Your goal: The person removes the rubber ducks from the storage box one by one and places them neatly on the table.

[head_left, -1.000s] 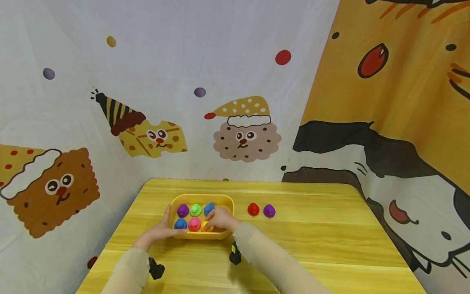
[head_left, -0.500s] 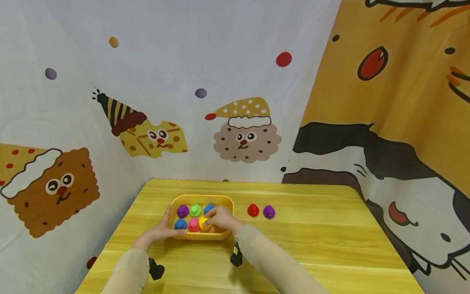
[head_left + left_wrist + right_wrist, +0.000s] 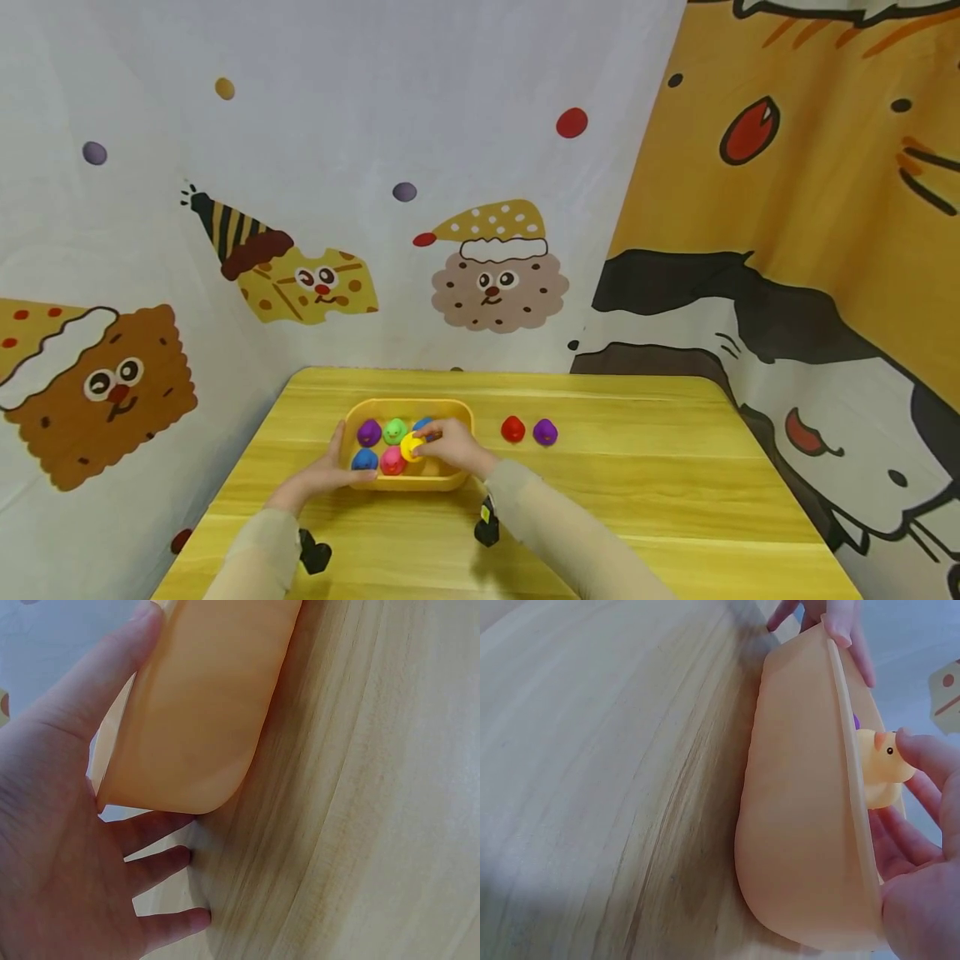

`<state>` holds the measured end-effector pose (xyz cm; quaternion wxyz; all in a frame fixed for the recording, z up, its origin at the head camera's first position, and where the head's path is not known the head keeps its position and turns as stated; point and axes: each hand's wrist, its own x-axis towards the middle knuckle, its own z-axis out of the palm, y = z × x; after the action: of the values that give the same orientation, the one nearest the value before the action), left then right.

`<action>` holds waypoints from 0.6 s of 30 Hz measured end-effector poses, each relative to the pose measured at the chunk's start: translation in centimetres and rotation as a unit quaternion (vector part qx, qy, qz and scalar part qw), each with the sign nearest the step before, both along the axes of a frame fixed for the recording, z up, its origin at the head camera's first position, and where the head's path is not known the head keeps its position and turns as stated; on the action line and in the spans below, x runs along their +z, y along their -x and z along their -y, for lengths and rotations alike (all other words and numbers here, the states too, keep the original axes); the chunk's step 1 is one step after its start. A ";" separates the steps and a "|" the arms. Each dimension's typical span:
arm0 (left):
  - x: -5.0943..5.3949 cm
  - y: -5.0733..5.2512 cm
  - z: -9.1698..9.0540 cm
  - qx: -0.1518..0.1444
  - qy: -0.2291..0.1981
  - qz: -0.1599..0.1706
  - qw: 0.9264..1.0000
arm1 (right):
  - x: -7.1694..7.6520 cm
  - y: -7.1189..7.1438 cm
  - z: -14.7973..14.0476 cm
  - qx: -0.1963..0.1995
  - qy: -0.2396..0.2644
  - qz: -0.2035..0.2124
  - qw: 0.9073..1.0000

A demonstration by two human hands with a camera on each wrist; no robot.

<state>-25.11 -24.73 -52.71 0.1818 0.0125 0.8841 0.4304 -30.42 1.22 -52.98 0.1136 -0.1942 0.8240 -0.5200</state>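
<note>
My right hand [image 3: 452, 445] pinches a yellow rubber duck [image 3: 410, 447] by its head, inside the yellow plastic tray [image 3: 450, 482]. The right wrist view has this duck [image 3: 879, 769] beside the tray's rim, between thumb and fingers. My left hand [image 3: 324, 472] rests on the tray's left end, thumb on the front rim; the left wrist view finds its other fingers straight and spread around the corner. Also in the tray are a purple duck [image 3: 369, 432], a green duck [image 3: 394, 431], a pink duck [image 3: 392, 461], a blue duck [image 3: 365, 461] and another blue duck [image 3: 423, 426], partly hidden by my right hand.
To the right of the tray, a red duck [image 3: 513, 429] and a purple duck [image 3: 545, 432] stand on the wooden table [image 3: 637, 500]. A cartoon-printed cloth [image 3: 480, 100] hangs behind the table and along its sides.
My right hand has lifted the yellow duck slightly from the tray's front row and shifted it left, towards the green and pink ducks. The left hand keeps its place on the tray.
</note>
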 end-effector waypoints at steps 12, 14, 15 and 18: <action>0.1 -0.2 0.1 -0.005 -0.005 -0.002 1.000 | 1.2 -0.3 -0.9 -0.001 0.036 0.012 0.999; 0.1 -0.2 0.1 -0.007 -0.008 -0.005 1.000 | 1.5 -0.1 -1.2 -0.002 0.041 0.008 0.999; 0.2 -0.3 0.1 -0.008 -0.009 -0.006 1.000 | 1.6 0.0 -1.3 0.000 0.044 0.008 0.999; 0.1 -0.4 0.1 -0.011 -0.015 -0.014 1.000 | 1.9 0.4 -2.0 0.004 0.045 0.012 0.999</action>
<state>-24.72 -24.87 -52.61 0.1736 0.0309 0.8797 0.4416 -30.81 3.18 -51.10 0.1167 -0.1967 0.7976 -0.5582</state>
